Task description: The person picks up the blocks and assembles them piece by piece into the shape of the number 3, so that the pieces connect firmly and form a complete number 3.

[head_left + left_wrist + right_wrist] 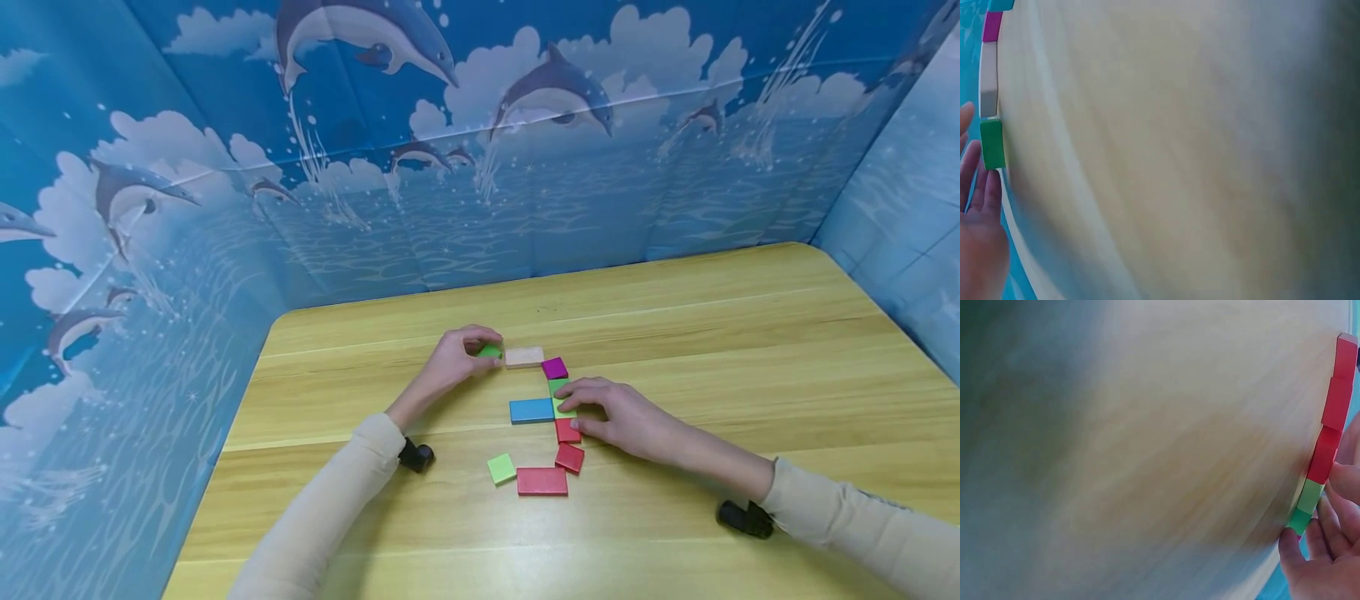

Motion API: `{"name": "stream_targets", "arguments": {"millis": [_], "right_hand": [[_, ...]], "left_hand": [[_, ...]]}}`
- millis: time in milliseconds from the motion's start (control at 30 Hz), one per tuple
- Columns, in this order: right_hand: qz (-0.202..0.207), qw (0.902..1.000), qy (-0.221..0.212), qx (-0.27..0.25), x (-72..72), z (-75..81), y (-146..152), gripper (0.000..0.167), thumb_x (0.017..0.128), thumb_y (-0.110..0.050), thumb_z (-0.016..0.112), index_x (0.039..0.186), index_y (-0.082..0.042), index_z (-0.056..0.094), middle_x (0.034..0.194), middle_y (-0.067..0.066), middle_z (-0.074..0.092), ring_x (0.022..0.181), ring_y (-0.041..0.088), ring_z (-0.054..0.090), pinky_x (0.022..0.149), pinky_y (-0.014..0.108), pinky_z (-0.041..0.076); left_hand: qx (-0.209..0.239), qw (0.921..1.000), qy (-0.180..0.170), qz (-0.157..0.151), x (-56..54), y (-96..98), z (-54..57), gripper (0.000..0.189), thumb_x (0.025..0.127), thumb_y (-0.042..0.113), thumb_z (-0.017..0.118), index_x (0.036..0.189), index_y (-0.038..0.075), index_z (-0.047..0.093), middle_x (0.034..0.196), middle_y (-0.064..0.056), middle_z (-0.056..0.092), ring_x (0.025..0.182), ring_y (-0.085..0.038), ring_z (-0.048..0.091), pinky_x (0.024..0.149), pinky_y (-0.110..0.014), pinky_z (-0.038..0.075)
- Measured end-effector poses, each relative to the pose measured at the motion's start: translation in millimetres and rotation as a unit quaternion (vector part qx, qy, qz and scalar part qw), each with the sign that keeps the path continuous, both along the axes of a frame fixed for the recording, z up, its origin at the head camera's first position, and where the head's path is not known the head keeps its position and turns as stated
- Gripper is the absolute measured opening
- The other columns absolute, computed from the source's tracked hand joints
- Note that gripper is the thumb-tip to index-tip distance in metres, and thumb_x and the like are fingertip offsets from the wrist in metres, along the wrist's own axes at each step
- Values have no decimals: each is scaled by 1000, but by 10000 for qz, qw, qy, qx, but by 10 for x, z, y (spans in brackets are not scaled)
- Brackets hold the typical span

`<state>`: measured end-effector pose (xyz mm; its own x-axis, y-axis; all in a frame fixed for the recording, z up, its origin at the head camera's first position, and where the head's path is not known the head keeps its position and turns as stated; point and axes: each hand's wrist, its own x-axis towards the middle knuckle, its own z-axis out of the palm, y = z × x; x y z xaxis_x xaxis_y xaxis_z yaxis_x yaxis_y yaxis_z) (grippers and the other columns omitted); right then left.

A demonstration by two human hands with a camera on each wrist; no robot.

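My left hand [459, 357] pinches a green block [491, 352] between thumb and fingers, beside the left end of a pale wooden block [523, 357]. In the left wrist view the green block [992, 144] stands out in front of the fingertips. My right hand [630, 414] rests its fingers on a green block [558, 386] and a light green block [562, 408], partly covering both. Its thumb lies by the right edge of a red square [566, 431]. From the right wrist, red blocks [1337, 403] line up above the thumb.
A purple square [555, 368] joins the pale block to the column. A blue rectangle [531, 412] juts left from its middle. Lower down lie a tilted red square [570, 458], a red rectangle [542, 482] and a light green square [502, 469]. A dolphin-print cloth [480, 217] borders the wooden table [712, 333].
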<state>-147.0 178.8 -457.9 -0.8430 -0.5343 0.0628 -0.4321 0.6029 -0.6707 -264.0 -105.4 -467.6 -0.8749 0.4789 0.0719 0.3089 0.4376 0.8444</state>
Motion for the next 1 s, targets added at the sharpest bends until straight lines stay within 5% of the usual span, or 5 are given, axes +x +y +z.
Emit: {"name": "stream_targets", "arguments": {"millis": [1000], "right_hand": [[-5,10000,72,-64,2,-10,14,28,89,-10,72,116,-17,71,133,0,58,126,28,51,100,48,45]], "left_hand": [[-118,9995,-239,177,107,-126,-33,37,84,8,78,120,11,69,117,-1,64,96,-17,62,84,-33,52]]}}
